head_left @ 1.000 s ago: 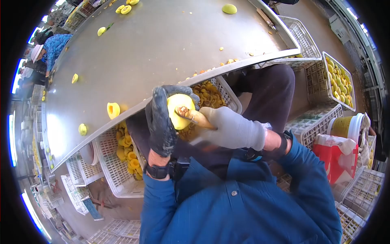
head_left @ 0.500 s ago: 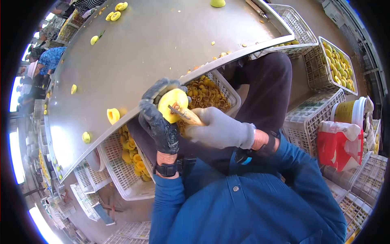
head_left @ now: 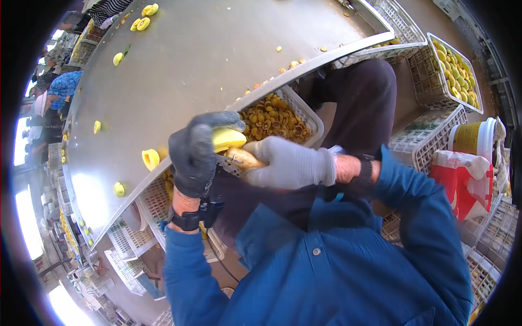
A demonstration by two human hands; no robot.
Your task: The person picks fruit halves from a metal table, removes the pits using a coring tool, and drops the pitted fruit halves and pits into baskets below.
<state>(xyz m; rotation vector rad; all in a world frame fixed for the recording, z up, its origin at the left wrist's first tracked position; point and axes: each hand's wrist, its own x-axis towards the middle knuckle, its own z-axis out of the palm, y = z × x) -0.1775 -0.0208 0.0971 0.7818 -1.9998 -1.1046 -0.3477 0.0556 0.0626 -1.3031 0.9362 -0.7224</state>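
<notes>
In my left hand (head_left: 191, 155), gloved in dark, stained rubber, a yellow peach half (head_left: 227, 139) is held tilted on its side over my lap. My right hand (head_left: 291, 163), in a grey knit glove, grips a wooden-handled pitting knife (head_left: 246, 158) against the underside of the fruit. The blade end is hidden. Just beyond my hands, under the table edge, a white crate holds many brown-orange stone pieces (head_left: 274, 119). Another cut peach half (head_left: 150, 159) lies at the table edge, left of my left hand.
The metal table (head_left: 179, 81) has a raised rim and scattered peach pieces (head_left: 143, 23). At right stand a crate of whole peaches (head_left: 457, 76), a white bucket (head_left: 473, 138) and a red-and-white bag (head_left: 462, 182). Co-workers (head_left: 64, 87) sit along the far left.
The peach half has turned from facing me to edge-on. My left hand has shifted left and rolled over. The knife's blade, visible before in the fruit's centre, is now out of sight.
</notes>
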